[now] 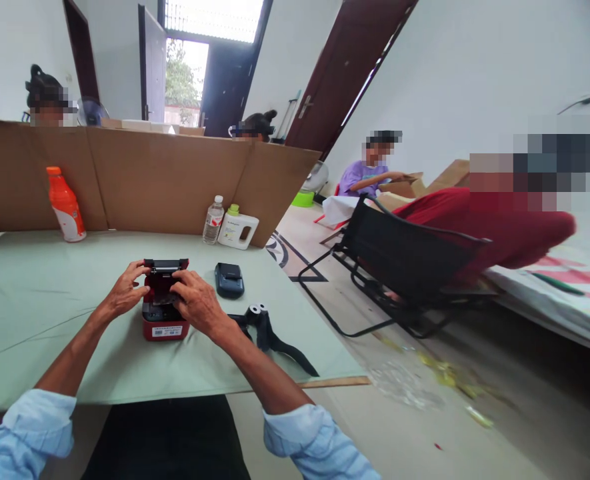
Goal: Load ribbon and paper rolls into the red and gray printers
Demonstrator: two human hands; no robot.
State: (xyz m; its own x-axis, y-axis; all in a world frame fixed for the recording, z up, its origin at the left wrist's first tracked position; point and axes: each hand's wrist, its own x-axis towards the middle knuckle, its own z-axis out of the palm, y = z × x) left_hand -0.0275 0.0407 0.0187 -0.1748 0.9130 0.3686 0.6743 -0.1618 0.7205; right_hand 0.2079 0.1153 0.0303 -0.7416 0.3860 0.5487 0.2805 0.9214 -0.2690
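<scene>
A small red and black device (163,319) with its lid raised stands on the pale green table (35,313) in front of me. My left hand (123,291) grips its left side, fingers curled onto the top. My right hand (195,301) covers its right side, fingers pressed on the open top. A white barcode label shows on its front face.
A dark blue case (229,279) lies right of the device, a black mini tripod (267,335) nearer the table edge. An orange bottle (65,205), a clear bottle (213,220) and a white jug (238,228) stand by the cardboard partition (165,177). A black folding chair (399,267) and several people are nearby.
</scene>
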